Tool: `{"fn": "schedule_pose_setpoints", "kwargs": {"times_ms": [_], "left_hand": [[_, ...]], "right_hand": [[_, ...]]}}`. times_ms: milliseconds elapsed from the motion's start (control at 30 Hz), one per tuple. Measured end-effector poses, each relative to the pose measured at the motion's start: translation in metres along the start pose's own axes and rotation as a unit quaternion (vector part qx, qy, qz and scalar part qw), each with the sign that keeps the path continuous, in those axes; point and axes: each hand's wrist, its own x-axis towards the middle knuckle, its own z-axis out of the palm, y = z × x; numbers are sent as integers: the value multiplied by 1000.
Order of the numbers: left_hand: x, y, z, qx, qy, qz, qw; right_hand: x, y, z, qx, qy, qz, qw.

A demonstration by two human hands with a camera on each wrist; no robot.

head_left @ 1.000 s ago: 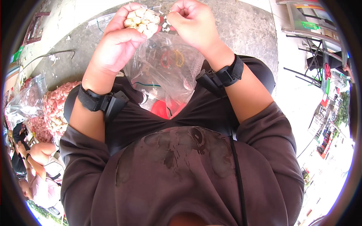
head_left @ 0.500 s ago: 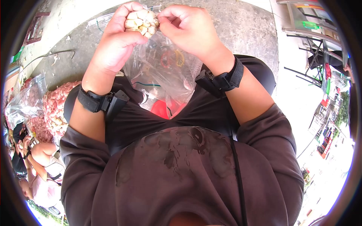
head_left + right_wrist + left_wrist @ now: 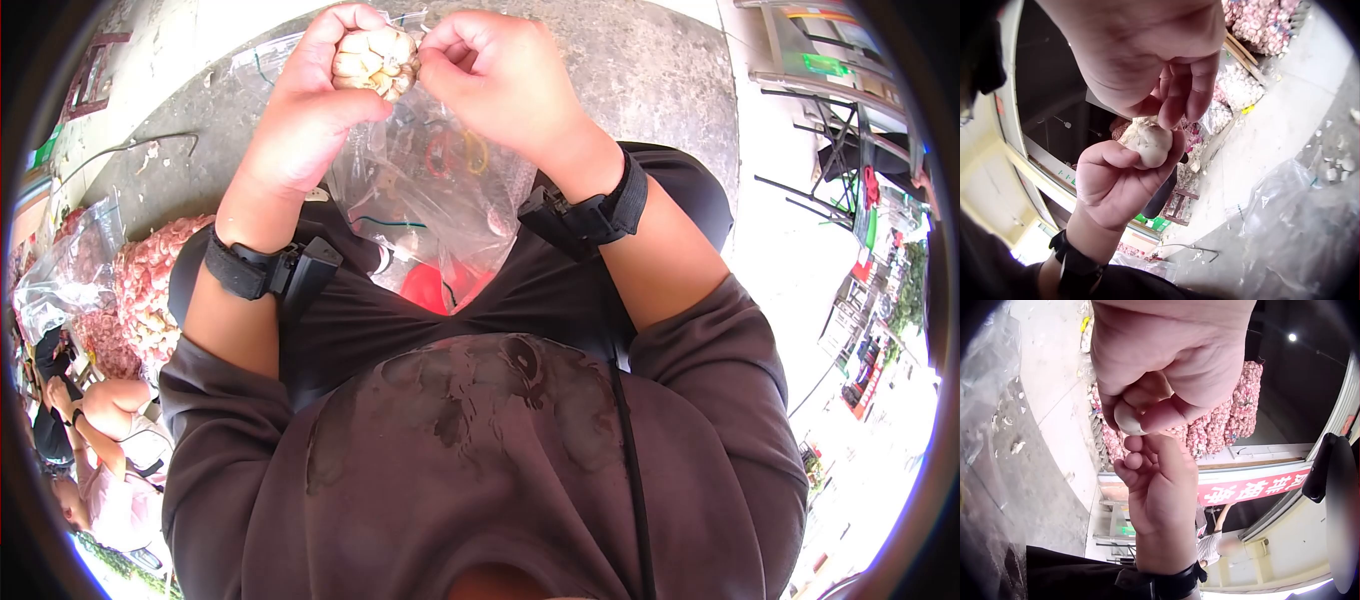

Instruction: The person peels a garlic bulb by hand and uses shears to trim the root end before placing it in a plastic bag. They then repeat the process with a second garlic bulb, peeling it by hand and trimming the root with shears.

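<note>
A pale, cream-white garlic bulb [image 3: 375,58] — knobbly, its rounded cloves bared on the upper side — sits raised in front of the chest, above a clear, crinkled plastic bag [image 3: 440,190]. From the wrist views it reads as a smooth, off-white lump [image 3: 1154,145] — mostly hidden, only one curved side showing [image 3: 1127,420].

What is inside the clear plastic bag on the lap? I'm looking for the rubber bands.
Through the clear plastic bag show red and yellow rubber-band loops, a green string and something red at the bottom. Glare and folds hide the rest.
</note>
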Motion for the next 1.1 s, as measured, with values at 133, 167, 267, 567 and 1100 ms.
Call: {"fn": "schedule_pose_setpoints", "kwargs": {"times_ms": [133,167,267,567,1100], "left_hand": [[0,0,-1,-11,-10,0,1000],[0,0,0,-19,-8,-2,1000],[-1,0,-2,-62,2,-22,998],[3,-6,-16,-290,-5,-63,955],[5,-2,-14,-369,-64,-43,926]], "right_hand": [[1,-1,-1,-28,-17,3,999],[2,-1,-1,-41,-20,3,999],[5,-10,-3,3,-20,77,997],[9,-8,-8,50,-20,120,991],[3,-4,-10,145,-51,116,981]]}}
